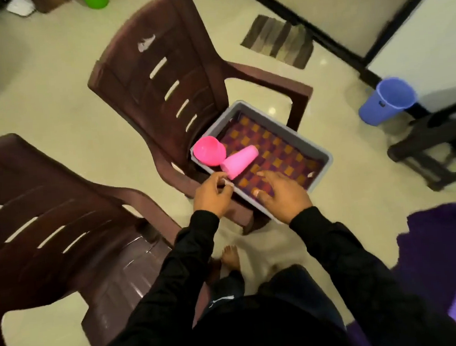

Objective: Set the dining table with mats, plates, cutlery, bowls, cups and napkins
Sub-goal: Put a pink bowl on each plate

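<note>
black sleeves fill the bottom of the view, and a bare foot (230,256) stands on the pale floor (50,105) between them. both hands reach forward over the near edge of a grey tray (319,151) that sits on the seat of a brown plastic chair (157,77).

the right hand (281,193) hovers flat over the near corner of the tray, fingers spread and holding nothing; whether it touches the checked mat (274,152) lining the tray bottom, i cannot tell. the left hand (213,193) sits at the tray's left edge with fingers loosely curled near something small and pale; the blur hides whether it pinches anything. the hands are apart, neither on a cup.

just beyond the left hand a pink cup (239,161) lies on its side, mouth toward that hand. a second pink cup (209,150) tilts against the tray's far-left corner, touching or nearly touching the first.

likely risks: the tray overhangs the seat's front edge, so a downward press by the right hand could tip it off the chair. the lying cup could roll across the mat if nudged. pulling the mat out while the cups rest on it would spill them.

farther off, a second brown chair (46,216) stands left, a blue bucket (386,101) right, and a striped floor mat (278,41) beyond.
</note>
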